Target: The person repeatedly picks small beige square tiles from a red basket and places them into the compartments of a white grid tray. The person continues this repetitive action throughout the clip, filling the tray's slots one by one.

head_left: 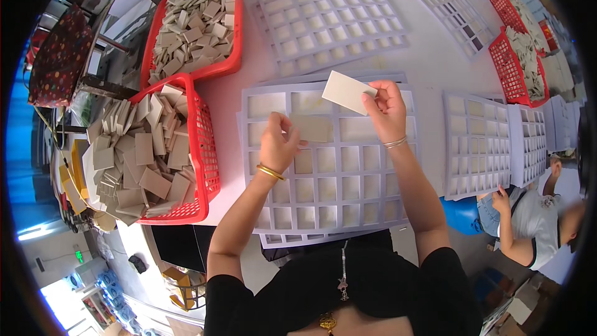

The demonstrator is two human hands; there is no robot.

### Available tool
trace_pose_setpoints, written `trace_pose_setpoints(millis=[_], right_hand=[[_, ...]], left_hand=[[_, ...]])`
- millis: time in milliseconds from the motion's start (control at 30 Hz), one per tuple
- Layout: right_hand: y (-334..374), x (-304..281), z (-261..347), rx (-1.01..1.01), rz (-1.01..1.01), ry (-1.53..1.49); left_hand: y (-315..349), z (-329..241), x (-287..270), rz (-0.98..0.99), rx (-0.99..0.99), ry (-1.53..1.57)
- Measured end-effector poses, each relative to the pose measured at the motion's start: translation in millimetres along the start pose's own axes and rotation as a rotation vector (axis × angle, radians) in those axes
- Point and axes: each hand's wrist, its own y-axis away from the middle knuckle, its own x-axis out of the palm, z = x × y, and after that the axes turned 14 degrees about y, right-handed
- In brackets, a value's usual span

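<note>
A white tray with a grid of square and oblong compartments (398,149) lies in front of me, on top of other trays. Between the thumb and fingers of my right hand (387,111) is a cream rectangular tile (345,91), raised over the tray's upper part. My left hand (280,143) has its fingers curled at the left end of a grey-beige rectangular tile (314,129), which lies at an oblong compartment in the second row. Just below, a small compartment shows a beige square tile (303,162).
Two red baskets full of beige tiles, a near one (200,155) and a far one (239,31), stand at left. More gridded trays (329,18) lie ahead, with others (476,143) at right. Red baskets (507,65) stand far right, near another person (528,230).
</note>
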Motion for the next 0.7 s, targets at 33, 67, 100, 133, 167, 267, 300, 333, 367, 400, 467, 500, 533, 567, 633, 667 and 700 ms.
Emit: trace_pose_setpoints(millis=[33,67,100,133,167,267,300,333,367,400,467,500,533,567,633,667,700], right_hand=[[0,3,1,0.006,0.007,-0.018],[-1,5,3,0.026,0.022,-0.002],[-2,7,4,0.045,0.036,0.014],[-3,9,5,0.065,0.05,0.03],[-4,11,6,0.086,0.08,0.057],[-10,16,9,0.127,0.145,0.141],[-12,19,9,0.126,0.155,0.164],[-14,21,8,0.125,0.165,0.188],[-17,22,5,0.141,0.186,0.222],[-21,26,1,0.158,0.21,0.253],[-25,32,-1,0.207,0.267,0.294],[-27,36,0,0.238,0.298,0.307],[-29,40,1,0.269,0.33,0.319],[-31,44,0,0.266,0.355,0.344],[-33,51,-10,0.262,0.404,0.396],[-34,52,-17,0.198,0.398,0.454],[-36,53,-22,0.133,0.393,0.51]], left_hand=[[-1,6,-3,0.024,-0.021,-0.078],[-2,10,-5,0.048,-0.042,-0.155],[0,7,-5,0.051,0.034,-0.348],[3,2,-3,0.054,0.11,-0.541],[7,-3,-1,0.056,0.187,-0.734],[14,-17,5,-0.016,0.351,-0.892],[15,-16,3,-0.036,0.382,-0.883],[16,-14,-1,-0.057,0.412,-0.874],[16,-11,-3,-0.077,0.443,-0.864],[18,-10,-5,-0.046,0.436,-0.856],[21,-7,-8,0.016,0.42,-0.841],[22,-5,-9,0.031,0.442,-0.878],[23,-3,-8,0.046,0.465,-0.916],[24,-2,-8,0.061,0.487,-0.954],[25,-2,-5,0.071,0.497,-0.98],[24,-2,-5,0.076,0.502,-0.993],[23,0,-6,0.095,0.539,-0.974]])
